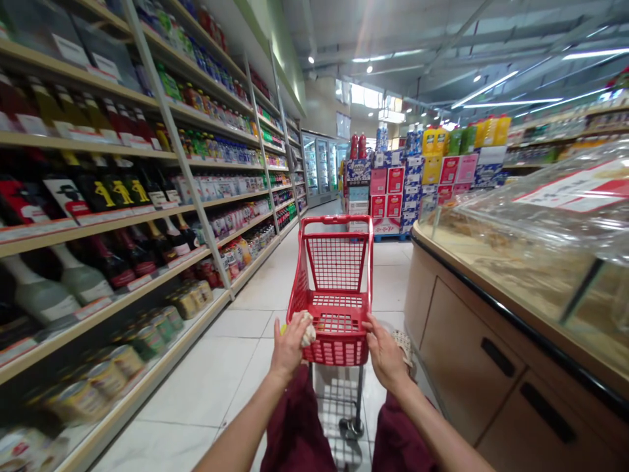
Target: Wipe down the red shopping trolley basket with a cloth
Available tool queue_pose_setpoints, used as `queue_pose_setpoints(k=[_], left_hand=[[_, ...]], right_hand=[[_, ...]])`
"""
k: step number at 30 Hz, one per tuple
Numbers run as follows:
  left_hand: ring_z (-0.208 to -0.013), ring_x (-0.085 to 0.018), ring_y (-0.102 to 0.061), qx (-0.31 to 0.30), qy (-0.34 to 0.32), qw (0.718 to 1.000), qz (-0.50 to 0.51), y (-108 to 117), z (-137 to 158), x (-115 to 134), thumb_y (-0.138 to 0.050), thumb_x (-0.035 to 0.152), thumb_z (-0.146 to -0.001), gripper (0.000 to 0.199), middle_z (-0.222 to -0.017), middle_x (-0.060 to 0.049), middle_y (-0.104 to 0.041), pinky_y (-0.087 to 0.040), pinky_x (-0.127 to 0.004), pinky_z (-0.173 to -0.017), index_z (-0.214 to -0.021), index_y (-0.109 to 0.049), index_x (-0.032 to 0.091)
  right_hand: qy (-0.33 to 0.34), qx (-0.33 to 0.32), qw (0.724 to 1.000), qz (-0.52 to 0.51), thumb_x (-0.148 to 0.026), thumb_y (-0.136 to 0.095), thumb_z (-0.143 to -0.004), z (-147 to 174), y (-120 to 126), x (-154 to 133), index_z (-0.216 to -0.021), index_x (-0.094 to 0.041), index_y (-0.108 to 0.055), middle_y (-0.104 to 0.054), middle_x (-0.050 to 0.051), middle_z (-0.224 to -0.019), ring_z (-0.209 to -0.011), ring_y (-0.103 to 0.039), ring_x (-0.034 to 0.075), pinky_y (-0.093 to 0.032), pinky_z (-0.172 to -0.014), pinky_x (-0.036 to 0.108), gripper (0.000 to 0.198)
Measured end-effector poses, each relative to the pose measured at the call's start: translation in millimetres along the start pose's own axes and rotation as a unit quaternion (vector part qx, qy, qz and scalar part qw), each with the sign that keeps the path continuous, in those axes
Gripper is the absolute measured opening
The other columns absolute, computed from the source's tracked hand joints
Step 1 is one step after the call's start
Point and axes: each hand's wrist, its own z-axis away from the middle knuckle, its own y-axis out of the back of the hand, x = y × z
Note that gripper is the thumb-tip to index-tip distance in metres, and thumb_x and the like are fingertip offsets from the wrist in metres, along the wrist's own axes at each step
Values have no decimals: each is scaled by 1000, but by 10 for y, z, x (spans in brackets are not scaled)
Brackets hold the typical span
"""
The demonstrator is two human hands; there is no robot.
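A red plastic shopping cart [339,300] with a grid basket stands directly in front of me, its near rim between my hands. My left hand [289,347] is closed at the rim's left corner over a pale, lumpy thing [308,332]; I cannot make out its kind. A bit of yellow shows beside those fingers. My right hand [386,354] has its fingers bent around the basket's right corner. Just past that wrist is a cream patterned thing [403,345], partly hidden. Between my arms show maroon trousers [302,426] and a cart wheel [351,428].
Tall shelves [196,210] of bottles and cans line the left side. On the right stands a wooden counter [457,328] with a plastic-covered top. Stacked drink boxes [386,196] stand ahead, with glass-door fridges [319,167] farther back. Tiled floor [246,334] runs down the aisle.
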Motion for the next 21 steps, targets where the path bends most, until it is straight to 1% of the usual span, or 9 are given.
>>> queue_pose_setpoints(k=[2,4,6,9,13,15,17,19,21], left_hand=[[-110,-17,-49,11,-13,1000,-7,-56,0,93,-35,10,-79,38,-119,-8,-54,-12,-49,-104,-112,-50,21],[-112,-13,-46,4,-58,998,7,-178,-37,350,-37,15,-80,36,-121,-2,-52,-12,-43,-106,-113,-48,26],[-115,-13,-43,6,-112,993,30,-265,-74,538,-38,18,-82,34,-124,-3,-50,-10,-43,-106,-113,-49,26],[-112,-14,-46,4,-116,992,41,-197,-59,371,-38,18,-82,32,-122,-5,-52,-9,-46,-105,-111,-50,26],[-107,-20,-51,18,3,1000,0,7,-3,-36,-34,12,-80,35,-117,-10,-55,-11,-53,-102,-110,-51,20],[-108,-19,-50,12,-15,1000,-1,-29,-18,84,-36,14,-81,35,-118,-8,-55,-12,-52,-103,-111,-50,21],[-110,-15,-48,4,-62,998,14,-143,-50,349,-40,19,-81,33,-120,-2,-53,-12,-45,-105,-111,-50,28],[-113,-13,-44,12,-111,993,31,-231,-68,525,-40,21,-82,32,-123,-2,-51,-10,-42,-106,-111,-49,27],[-114,-13,-44,15,-122,992,33,-221,-49,463,-40,20,-82,31,-123,-3,-50,-10,-43,-105,-110,-50,27]], right_hand=[[10,18,1000,5,-33,-28,-86,11,-44,-19,-122,-17,-41,-59,8,-108,-101,-54,17,-45,-85,34,42],[21,28,999,17,-34,-29,-85,15,-72,-23,-120,-15,-44,-58,9,-109,-102,-53,19,-44,-86,36,42],[28,24,999,29,-34,-31,-85,13,-59,-13,-120,-16,-44,-59,9,-108,-101,-54,19,-45,-85,36,42],[27,13,999,38,-31,-31,-85,7,-4,1,-122,-19,-42,-60,7,-107,-98,-56,18,-47,-83,34,40],[35,24,998,51,-30,-32,-85,20,-42,-1,-122,-18,-43,-58,8,-110,-104,-52,18,-45,-86,36,40],[44,36,996,62,-29,-32,-84,30,-100,-4,-121,-16,-44,-55,10,-114,-108,-49,20,-43,-88,37,40],[52,39,995,73,-30,-32,-84,34,-129,-3,-119,-14,-45,-54,11,-116,-109,-48,20,-42,-89,38,41],[50,30,995,78,-30,-32,-85,29,-109,1,-120,-15,-44,-57,10,-112,-107,-50,20,-43,-87,37,40],[45,21,995,81,-29,-32,-85,20,-63,3,-121,-16,-43,-59,9,-109,-104,-52,19,-44,-85,36,39]])
